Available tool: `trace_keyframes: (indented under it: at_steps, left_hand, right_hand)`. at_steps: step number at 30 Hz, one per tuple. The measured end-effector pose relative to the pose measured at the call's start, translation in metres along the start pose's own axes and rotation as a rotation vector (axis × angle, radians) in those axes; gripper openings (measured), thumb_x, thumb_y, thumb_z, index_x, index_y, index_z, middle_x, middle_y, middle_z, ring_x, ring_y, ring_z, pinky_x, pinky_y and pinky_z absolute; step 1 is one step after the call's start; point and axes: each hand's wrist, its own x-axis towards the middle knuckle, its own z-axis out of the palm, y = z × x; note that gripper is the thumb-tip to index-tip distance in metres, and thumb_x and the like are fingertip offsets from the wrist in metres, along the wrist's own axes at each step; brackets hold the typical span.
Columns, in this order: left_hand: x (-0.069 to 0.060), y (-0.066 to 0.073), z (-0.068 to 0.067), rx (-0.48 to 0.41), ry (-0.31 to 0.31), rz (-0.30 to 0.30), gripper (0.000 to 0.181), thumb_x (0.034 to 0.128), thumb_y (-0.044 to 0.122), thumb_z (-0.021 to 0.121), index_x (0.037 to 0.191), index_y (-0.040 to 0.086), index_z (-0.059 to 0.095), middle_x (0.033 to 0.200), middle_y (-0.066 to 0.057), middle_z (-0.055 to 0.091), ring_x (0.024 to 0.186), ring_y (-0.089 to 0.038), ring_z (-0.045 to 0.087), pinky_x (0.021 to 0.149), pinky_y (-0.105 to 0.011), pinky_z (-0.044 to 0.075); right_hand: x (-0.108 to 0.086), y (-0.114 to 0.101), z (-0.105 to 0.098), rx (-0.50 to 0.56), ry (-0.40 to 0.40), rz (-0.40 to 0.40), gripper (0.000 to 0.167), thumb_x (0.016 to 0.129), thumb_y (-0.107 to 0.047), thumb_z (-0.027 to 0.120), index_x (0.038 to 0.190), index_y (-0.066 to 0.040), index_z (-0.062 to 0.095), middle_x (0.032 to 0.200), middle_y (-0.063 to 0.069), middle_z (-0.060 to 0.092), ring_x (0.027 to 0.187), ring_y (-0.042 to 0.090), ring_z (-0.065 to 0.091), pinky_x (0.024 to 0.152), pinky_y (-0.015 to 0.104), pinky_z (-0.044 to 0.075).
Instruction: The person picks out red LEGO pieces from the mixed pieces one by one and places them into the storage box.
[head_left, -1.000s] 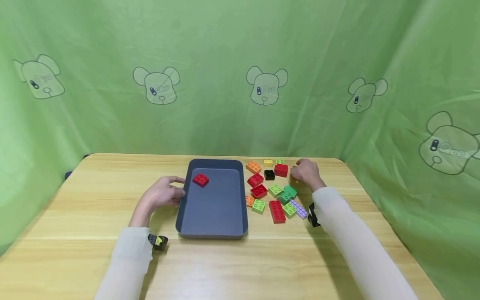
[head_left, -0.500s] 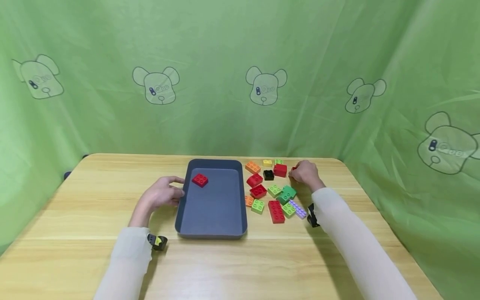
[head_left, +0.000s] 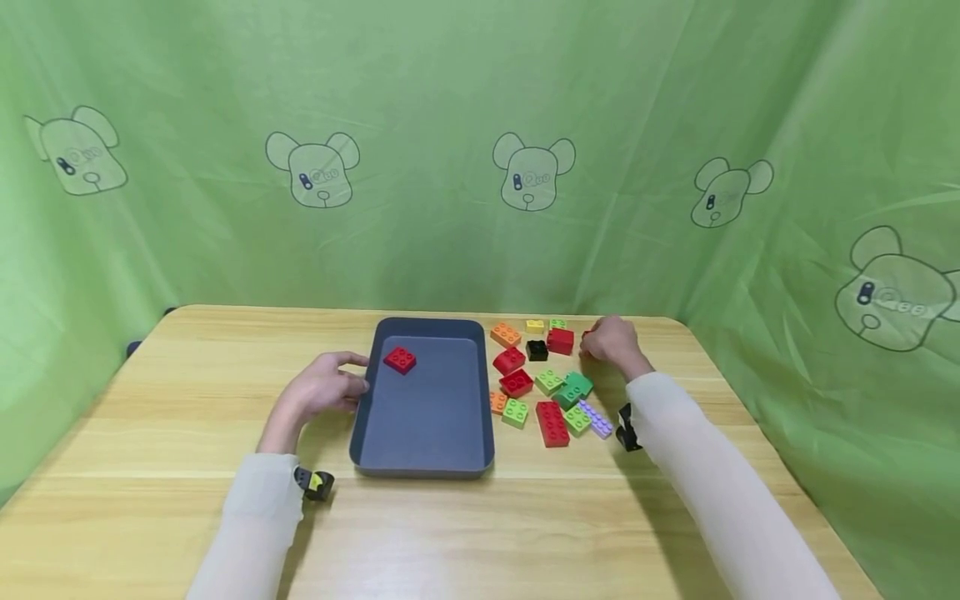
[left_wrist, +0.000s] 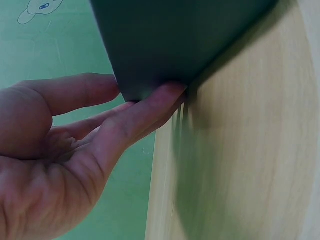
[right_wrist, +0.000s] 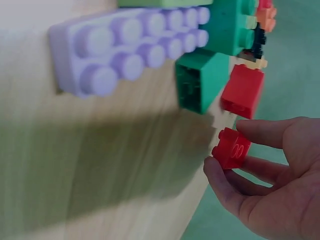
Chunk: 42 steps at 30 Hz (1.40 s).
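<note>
Head view: my right hand pinches a small red brick, the tray lying toward eight o'clock; my left hand, fingers extended, touches its nine-o'clock side

Tray on table before curtain, brick inside (far left), left hand at tray's left, loose bricks to right, second brick in right hand beside them.

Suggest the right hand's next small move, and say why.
Probably move the small red brick left toward the gray tray: the right hand already pinches it beyond the tray's right side, another red brick lies inside the tray, and the left hand touches the tray's left side, perhaps steadying it.
</note>
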Motion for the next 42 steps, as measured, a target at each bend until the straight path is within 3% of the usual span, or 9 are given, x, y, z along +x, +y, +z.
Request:
trace_keyframes:
  at_steps: [4, 10, 16, 23, 32, 38, 42]
  left_hand:
    - [0.000, 0.000, 0.000, 0.004, -0.004, 0.004, 0.056, 0.0970, -0.003, 0.054, 0.150, -0.009, 0.037, 0.132, -0.035, 0.061, 0.113, -0.041, 0.068, 0.092, -0.042, 0.063]
    - [0.000, 0.000, 0.000, -0.001, -0.004, 0.002, 0.056, 0.0973, -0.003, 0.054, 0.150, -0.009, 0.036, 0.132, -0.036, 0.060, 0.114, -0.042, 0.067, 0.093, -0.042, 0.063]
    - [-0.001, 0.001, -0.001, -0.003, -0.008, 0.005, 0.056, 0.0976, -0.003, 0.054, 0.150, -0.009, 0.036, 0.133, -0.036, 0.059, 0.114, -0.042, 0.067, 0.092, -0.042, 0.063]
    - [0.001, 0.001, -0.001, 0.003, 0.000, 0.005, 0.055, 0.0974, -0.003, 0.054, 0.150, -0.009, 0.037, 0.132, -0.035, 0.060, 0.114, -0.041, 0.068, 0.092, -0.041, 0.063]
    - [0.000, 0.000, 0.000, 0.005, 0.005, 0.004, 0.056, 0.0969, -0.003, 0.054, 0.150, -0.008, 0.038, 0.131, -0.034, 0.061, 0.112, -0.040, 0.069, 0.092, -0.041, 0.063]
    - [0.000, 0.000, 0.000, 0.003, -0.004, 0.010, 0.056, 0.0968, -0.003, 0.055, 0.150, -0.009, 0.037, 0.132, -0.035, 0.060, 0.113, -0.041, 0.068, 0.092, -0.042, 0.063]
    - [-0.001, 0.000, -0.001, 0.006, -0.004, 0.010, 0.056, 0.0968, -0.003, 0.055, 0.150, -0.010, 0.037, 0.131, -0.035, 0.061, 0.112, -0.041, 0.068, 0.091, -0.042, 0.063]
  right_hand:
    - [-0.004, -0.008, -0.006, 0.006, 0.002, -0.026, 0.029, 0.089, -0.018, 0.059, 0.105, 0.005, 0.069, 0.095, 0.016, 0.064, 0.082, 0.027, 0.054, 0.060, 0.027, 0.045]
    - [-0.011, -0.033, -0.016, 0.001, -0.029, -0.085, 0.030, 0.089, -0.018, 0.061, 0.105, 0.005, 0.071, 0.088, 0.014, 0.068, 0.067, 0.020, 0.062, 0.051, 0.023, 0.049]
    - [-0.021, -0.060, -0.019, -0.004, -0.082, -0.132, 0.021, 0.085, -0.017, 0.065, 0.095, 0.001, 0.072, 0.082, 0.013, 0.070, 0.065, 0.023, 0.067, 0.052, 0.023, 0.053]
    - [-0.035, -0.085, -0.014, 0.016, -0.134, -0.192, 0.036, 0.088, -0.019, 0.063, 0.117, 0.000, 0.072, 0.104, 0.019, 0.073, 0.071, 0.027, 0.073, 0.054, 0.026, 0.059]
    - [-0.045, -0.102, -0.002, 0.012, -0.109, -0.221, 0.029, 0.086, -0.028, 0.072, 0.103, -0.006, 0.075, 0.092, 0.010, 0.073, 0.071, 0.022, 0.067, 0.055, 0.024, 0.051]
    - [-0.048, -0.107, 0.000, -0.010, -0.075, -0.264, 0.023, 0.084, -0.026, 0.075, 0.096, -0.007, 0.073, 0.091, 0.009, 0.070, 0.081, 0.023, 0.060, 0.060, 0.027, 0.048]
    - [-0.051, -0.111, -0.001, -0.003, -0.073, -0.269, 0.020, 0.084, -0.023, 0.075, 0.091, -0.007, 0.066, 0.086, 0.007, 0.066, 0.076, 0.022, 0.059, 0.059, 0.027, 0.047]
